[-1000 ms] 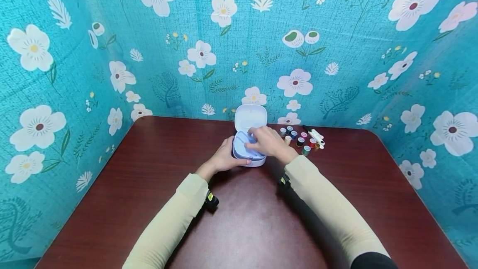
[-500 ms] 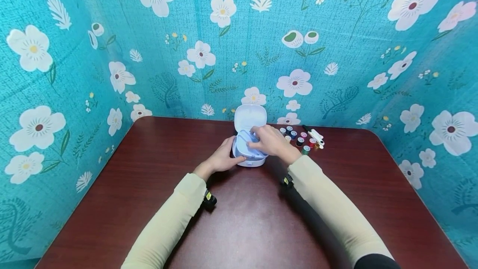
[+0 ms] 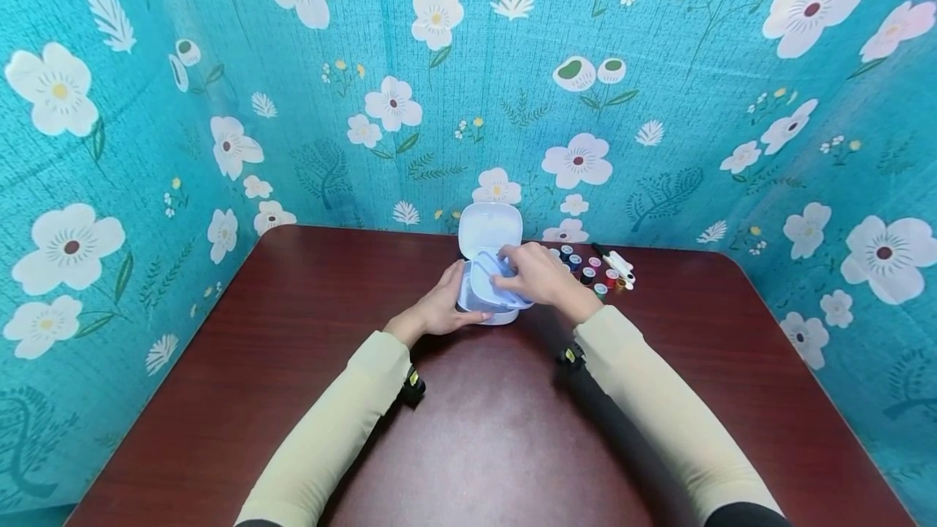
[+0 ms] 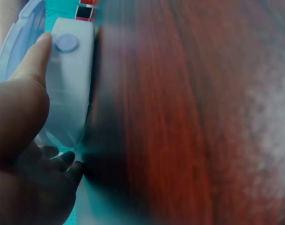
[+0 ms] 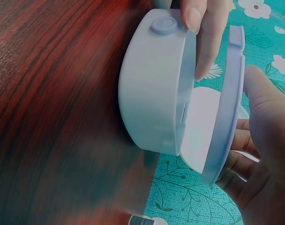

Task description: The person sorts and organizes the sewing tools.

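A pale lavender-white plastic box [image 3: 501, 319] stands near the back of the table, its hinged lid [image 3: 490, 228] raised behind it. My left hand [image 3: 439, 305] grips the box's left side, thumb at the front rim beside the round button [image 4: 67, 43]. Over the box my right hand [image 3: 543, 273] pinches a lavender inner tray [image 5: 229, 117]. In the right wrist view the tray is lifted off the box's opening, with a gap between them. The right fingertips are partly hidden behind the tray.
Several thread spools [image 3: 588, 276] in different colours stand right of the box. Beside them lies a white tool [image 3: 621, 266] with a black piece behind it. The dark red-brown table [image 3: 468, 429] ends at a flowered teal cloth [image 3: 395, 177].
My right hand has raised the tray out of the box and shifted it slightly right, uncovering part of the box's inside. My left hand stays at the box's side.
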The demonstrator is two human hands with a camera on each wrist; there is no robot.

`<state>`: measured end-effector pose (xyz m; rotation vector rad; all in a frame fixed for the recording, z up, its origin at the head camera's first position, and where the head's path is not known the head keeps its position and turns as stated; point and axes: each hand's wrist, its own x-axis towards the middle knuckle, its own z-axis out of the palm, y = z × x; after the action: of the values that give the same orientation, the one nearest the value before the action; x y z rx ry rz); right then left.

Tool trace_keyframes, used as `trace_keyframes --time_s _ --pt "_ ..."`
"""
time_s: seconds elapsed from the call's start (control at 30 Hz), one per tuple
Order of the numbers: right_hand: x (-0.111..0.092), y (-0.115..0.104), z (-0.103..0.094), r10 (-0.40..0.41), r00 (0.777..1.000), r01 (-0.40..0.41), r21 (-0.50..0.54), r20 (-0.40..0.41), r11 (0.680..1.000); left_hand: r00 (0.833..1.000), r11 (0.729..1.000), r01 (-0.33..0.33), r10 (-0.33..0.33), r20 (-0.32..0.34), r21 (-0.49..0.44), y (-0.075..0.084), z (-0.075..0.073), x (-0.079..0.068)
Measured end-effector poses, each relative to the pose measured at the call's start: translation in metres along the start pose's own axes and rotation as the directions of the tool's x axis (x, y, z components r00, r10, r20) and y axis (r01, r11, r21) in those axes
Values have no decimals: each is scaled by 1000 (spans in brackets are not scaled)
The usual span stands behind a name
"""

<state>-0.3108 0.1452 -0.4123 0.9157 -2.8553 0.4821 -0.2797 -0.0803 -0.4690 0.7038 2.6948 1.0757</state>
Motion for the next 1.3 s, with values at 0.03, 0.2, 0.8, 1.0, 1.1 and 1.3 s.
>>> trace_keyframes --time_s 0.03,0.2,0.8,1.0,1.1,1.3 --pt "0 0 0 -2 1000 2 -4 -2 1000 1000 1000 9 -9 7 5 0 0 0" --pt "-3 0 -3 0 1000 0 -1 -9 1000 999 999 34 -35 23 12 0 -1 2" --pt "-15 -3 -9 -9 1000 8 -16 -16 1000 996 998 66 -66 53 6 1 -1 4" --pt "-23 -7 -9 -17 1000 17 -22 -14 1000 993 996 87 -87 84 3 2 0 2" --pt "-28 -9 -9 -12 1000 12 -19 -5 1000 993 997 81 -82 87 6 1 1 2" --pt "-34 -13 -12 -17 1000 17 -38 -2 999 995 998 59 -60 84 9 -2 1 5"
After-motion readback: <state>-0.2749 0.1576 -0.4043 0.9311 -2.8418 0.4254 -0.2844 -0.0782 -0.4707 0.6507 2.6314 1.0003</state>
